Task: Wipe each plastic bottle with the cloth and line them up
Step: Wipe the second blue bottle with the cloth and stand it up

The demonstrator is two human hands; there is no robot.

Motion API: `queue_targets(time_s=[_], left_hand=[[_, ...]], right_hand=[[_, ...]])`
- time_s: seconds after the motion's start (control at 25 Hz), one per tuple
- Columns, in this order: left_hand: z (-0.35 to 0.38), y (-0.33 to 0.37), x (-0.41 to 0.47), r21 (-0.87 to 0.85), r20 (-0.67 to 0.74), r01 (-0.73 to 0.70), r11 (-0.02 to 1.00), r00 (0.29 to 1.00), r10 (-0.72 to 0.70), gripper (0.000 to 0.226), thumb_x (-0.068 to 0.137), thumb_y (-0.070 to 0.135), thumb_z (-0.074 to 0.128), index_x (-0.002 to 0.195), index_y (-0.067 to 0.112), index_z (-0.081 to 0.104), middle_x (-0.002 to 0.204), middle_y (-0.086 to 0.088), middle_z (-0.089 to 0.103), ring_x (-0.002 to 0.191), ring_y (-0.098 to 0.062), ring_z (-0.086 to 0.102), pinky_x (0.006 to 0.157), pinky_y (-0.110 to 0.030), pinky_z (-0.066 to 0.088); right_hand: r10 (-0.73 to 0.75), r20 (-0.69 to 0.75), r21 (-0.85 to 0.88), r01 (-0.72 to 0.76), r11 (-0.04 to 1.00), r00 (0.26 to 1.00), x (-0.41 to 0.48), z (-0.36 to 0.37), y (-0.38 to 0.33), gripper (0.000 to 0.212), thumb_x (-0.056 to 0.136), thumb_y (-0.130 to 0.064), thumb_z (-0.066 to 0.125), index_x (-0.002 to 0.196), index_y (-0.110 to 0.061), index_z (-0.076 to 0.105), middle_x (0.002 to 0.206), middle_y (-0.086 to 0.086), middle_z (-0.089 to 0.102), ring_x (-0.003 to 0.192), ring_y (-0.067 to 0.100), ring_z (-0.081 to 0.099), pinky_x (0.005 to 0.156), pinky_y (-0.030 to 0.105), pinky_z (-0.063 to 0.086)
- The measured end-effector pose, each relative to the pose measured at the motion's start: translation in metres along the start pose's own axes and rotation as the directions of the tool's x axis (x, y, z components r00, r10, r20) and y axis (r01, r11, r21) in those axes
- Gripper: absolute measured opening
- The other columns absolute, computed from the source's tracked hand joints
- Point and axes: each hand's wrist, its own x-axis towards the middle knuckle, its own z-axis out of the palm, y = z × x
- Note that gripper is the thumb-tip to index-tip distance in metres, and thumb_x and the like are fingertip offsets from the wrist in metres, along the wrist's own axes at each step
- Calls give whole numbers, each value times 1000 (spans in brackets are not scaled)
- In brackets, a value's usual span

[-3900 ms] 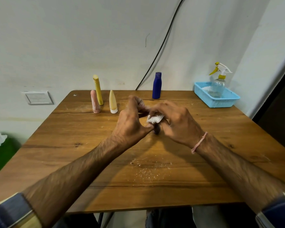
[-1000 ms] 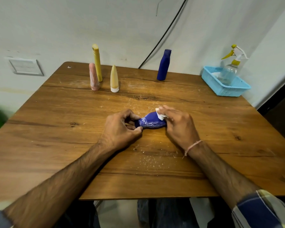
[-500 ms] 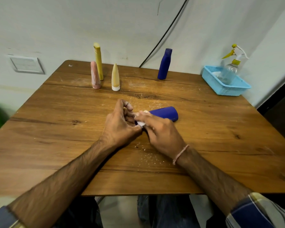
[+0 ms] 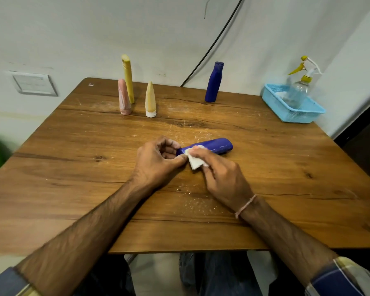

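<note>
Bottle in hand: blue bottle (image 4: 209, 146), lying on its side near the middle of the table (image 4: 73, 167), cap end to the left, base to the right.
Left hand (image 4: 156, 161): fingers curled shut around the cap end, pinning it against the wood.
Right hand (image 4: 220, 176): fingers clenched on the cloth (image 4: 195, 160), pressing it onto the bottle close to the neck.
Cloth: small, white, folded, one corner sticking out toward the near side.
Step in hand: wiping near the neck, probably; right half of the body bare and not covered by the cloth.
Far left: pink tube (image 4: 123, 97), yellow tube (image 4: 128, 79) and cream tube (image 4: 150, 100), all upright, close together.
Far middle: second blue bottle (image 4: 214, 82), upright, well apart from the tubes.
Far right corner: blue basket (image 4: 293, 113) with a spray bottle (image 4: 300, 86) inside.
Tabletop: pale crumbs or dust scattered around and nearer than the hands.
Handling, judged: likely light, smooth plastic, rounded, so apt to roll or slide on the wood; walls probably give a little under a squeeze; not fragile.
Where to hold: at the neck for wiping, since the narrowing stops slipping; around the mid-body for standing it up in the far row.
Risk: rolling away to the right once the left hand lets go.
</note>
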Motion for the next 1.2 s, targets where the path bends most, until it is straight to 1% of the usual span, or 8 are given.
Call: queue_targets(time_s=[0.16,0.32,0.48,0.68,0.88,1.08,1.12,1.2], left_hand=[[0,4,-2,-33,16,40,999,999,-40,29,72,16,91,93,16,71,86,-3,76,81,-23,75,74,-43,65],[-4,5,-2,-155,35,116,981,993,-112,28,73,11,89,95,10,72,91,-12,76,84,-27,76,77,-46,65],[-3,4,1,-156,65,164,974,986,-155,24,76,10,87,96,11,73,93,-13,76,88,-28,77,76,-44,65],[-4,4,-1,-196,81,172,965,984,-159,24,76,10,87,95,11,73,93,-14,76,88,-31,77,79,-49,64],[-4,5,2,-163,101,189,968,980,-174,24,77,10,85,97,15,73,97,-11,76,90,-26,76,80,-44,64],[-2,9,0,-362,82,217,906,976,-201,23,82,3,81,103,3,71,86,-20,77,74,-28,74,74,-36,64],[-2,9,1,-397,89,227,889,974,-209,22,83,2,80,102,3,71,85,-22,77,71,-28,74,74,-36,64],[-3,9,5,-441,100,255,861,967,-235,18,83,4,80,100,3,73,84,-25,76,69,-29,76,71,-34,65]], right_hand=[[144,-36,-7,-144,990,989,21,7,-11,38,96,-4,52,132,-15,52,117,6,68,96,9,65,83,14,52],[-61,53,-63,64,996,997,2,4,2,53,89,8,53,140,-6,51,141,13,56,134,18,49,113,30,39],[160,-63,-205,-170,964,985,13,-1,18,57,84,15,52,137,-7,55,140,12,56,136,21,48,117,34,33],[-70,82,-134,80,988,994,0,7,12,60,82,15,44,139,-3,51,145,14,50,140,22,41,118,36,31],[331,-130,-238,-354,904,935,5,-11,40,56,86,15,53,138,-6,51,142,12,53,136,22,48,117,30,27],[-49,41,-153,54,987,998,1,18,-7,60,82,12,42,140,-2,49,145,15,50,141,23,41,119,35,29],[-49,35,-168,54,984,998,2,11,3,61,81,13,42,140,-3,49,145,14,50,141,23,40,119,35,29],[139,-72,-217,-151,964,988,9,-5,30,59,85,14,47,140,-6,49,144,11,51,138,21,44,118,33,30]])
